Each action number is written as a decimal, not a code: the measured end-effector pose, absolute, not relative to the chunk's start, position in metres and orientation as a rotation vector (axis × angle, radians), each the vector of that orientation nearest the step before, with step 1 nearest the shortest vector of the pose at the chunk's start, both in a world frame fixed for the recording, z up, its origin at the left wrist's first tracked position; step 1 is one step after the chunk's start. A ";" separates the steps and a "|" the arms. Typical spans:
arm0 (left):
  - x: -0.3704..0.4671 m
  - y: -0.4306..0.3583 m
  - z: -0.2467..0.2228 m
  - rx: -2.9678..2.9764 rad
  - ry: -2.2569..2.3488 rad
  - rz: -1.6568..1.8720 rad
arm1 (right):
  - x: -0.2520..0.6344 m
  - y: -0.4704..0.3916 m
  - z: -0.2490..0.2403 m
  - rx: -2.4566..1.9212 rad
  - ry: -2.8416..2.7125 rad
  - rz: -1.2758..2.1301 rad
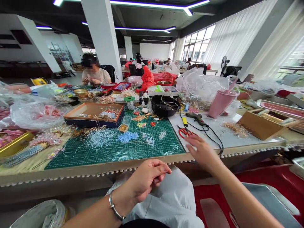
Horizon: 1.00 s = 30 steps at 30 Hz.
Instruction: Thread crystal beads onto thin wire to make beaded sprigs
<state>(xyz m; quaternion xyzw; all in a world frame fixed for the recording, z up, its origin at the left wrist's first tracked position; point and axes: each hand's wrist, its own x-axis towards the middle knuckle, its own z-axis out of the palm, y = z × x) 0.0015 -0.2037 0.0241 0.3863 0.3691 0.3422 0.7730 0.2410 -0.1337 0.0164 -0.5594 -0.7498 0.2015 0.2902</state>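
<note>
My left hand [152,177] is closed in a pinch above my lap, just below the table edge, with a thin wire rising from its fingertips. My right hand [201,150] reaches over the table edge with its fingers apart, close to red-handled pliers [184,131]; no held object shows in it. A green cutting mat [95,156] carries blue beads [127,136], pale blue beads [99,138], clear beads [162,135] and a small dish of gold beads [123,127].
A glue gun [196,117] with a black cable lies right of the mat. Behind stand a black bowl [165,106], a pink cup [222,103] and an open box [95,122]. A cardboard box [256,125] is at right. A person [96,74] sits across the table.
</note>
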 end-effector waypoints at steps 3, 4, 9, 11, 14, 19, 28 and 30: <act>-0.004 -0.201 0.022 0.778 0.787 0.783 | 0.202 -0.170 0.011 -1.233 -2.089 0.820; -0.004 -0.200 0.021 0.770 0.785 0.782 | 0.191 -0.181 0.008 -1.169 -2.045 0.922; -0.001 -0.197 0.014 0.764 0.737 0.735 | 0.162 -0.202 -0.008 -0.938 -1.234 1.514; -0.001 -0.198 0.012 0.775 0.704 0.708 | 0.160 -0.202 -0.013 -0.916 -1.127 1.558; -0.004 -0.200 0.010 0.793 0.669 0.632 | 0.158 -0.203 -0.016 -0.878 -1.025 1.650; -0.011 -0.200 0.007 0.764 0.618 0.569 | 0.153 -0.209 -0.013 -0.831 -0.986 1.700; -0.033 -0.198 -0.014 1.501 1.072 0.527 | 0.175 -0.204 0.015 -0.720 -0.662 1.646; -0.054 -0.188 -0.014 1.744 1.218 0.524 | 0.186 -0.206 0.017 -0.770 -0.653 1.570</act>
